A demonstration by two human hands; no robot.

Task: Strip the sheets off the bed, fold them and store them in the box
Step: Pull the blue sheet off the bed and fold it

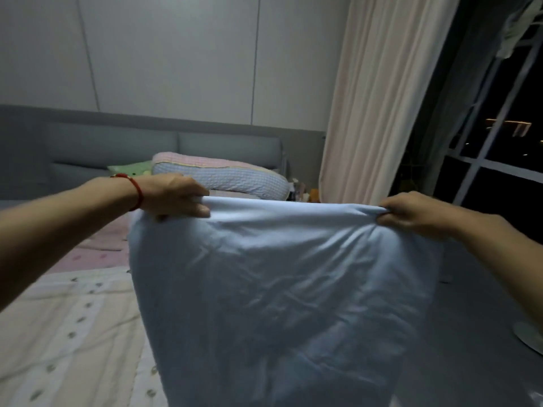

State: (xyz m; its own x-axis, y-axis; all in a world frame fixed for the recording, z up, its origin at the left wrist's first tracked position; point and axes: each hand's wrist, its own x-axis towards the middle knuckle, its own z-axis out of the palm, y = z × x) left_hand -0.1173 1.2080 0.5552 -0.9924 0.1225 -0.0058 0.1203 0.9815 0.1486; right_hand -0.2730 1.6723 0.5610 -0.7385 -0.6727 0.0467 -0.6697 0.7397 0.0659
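A pale blue sheet [282,289] hangs in front of me, stretched between both hands and falling out of the bottom of the frame. My left hand [176,196], with a red cord on its wrist, pinches the sheet's upper left corner. My right hand [411,212] grips the bunched upper right corner. The sheet is held up above the bed [67,327], which shows a pink and cream quilted cover with small dots. No box is in view.
Pillows [223,177] lie at the head of the bed against a grey padded headboard [117,145]. A cream curtain [382,98] hangs at the right beside a dark window [505,171]. Grey floor [484,333] runs right of the bed, with a white round base [531,336].
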